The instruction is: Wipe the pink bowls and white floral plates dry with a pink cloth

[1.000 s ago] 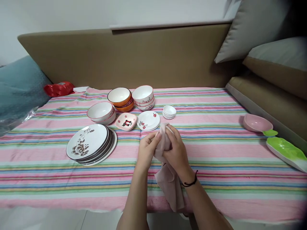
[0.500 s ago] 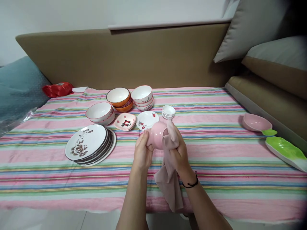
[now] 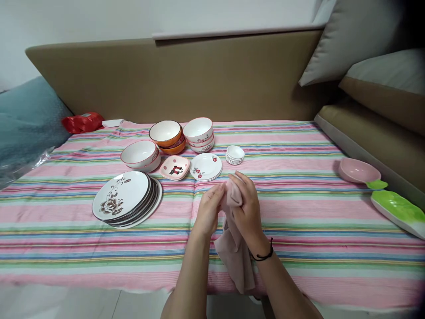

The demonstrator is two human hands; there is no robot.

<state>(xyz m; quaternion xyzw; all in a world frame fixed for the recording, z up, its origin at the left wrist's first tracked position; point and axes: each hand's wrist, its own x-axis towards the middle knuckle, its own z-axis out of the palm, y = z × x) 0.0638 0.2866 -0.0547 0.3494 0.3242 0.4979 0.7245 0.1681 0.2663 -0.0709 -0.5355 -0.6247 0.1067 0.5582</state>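
My left hand (image 3: 209, 210) is closed, its thumb and fingers pinching the edge of a pink dish that the two hands now almost wholly hide. In my right hand (image 3: 248, 206) is a bunched pinkish-beige cloth (image 3: 235, 261), pressed against the left fingertips. The cloth's loose end hangs down toward the front edge. Just beyond the hands lie white plates with red flowers (image 3: 206, 165) and a stack of small white dishes (image 3: 235, 153). A square pink dish with a cartoon picture (image 3: 175, 167) is to their left.
Brown-flowered plates (image 3: 121, 195) are piled at left. Behind them stand white bowls (image 3: 139, 153), orange bowls (image 3: 165, 130) and red-rimmed bowls (image 3: 198, 128). At right lie a pink dish with a green leaf (image 3: 358, 169) and a green leaf-shaped dish (image 3: 398, 208). Striped cloth (image 3: 299, 208) covers the surface.
The glossy pink dish, plainly visible between my hands before, has turned and is mostly hidden. My left hand has moved right, closer to my right hand and the cloth.
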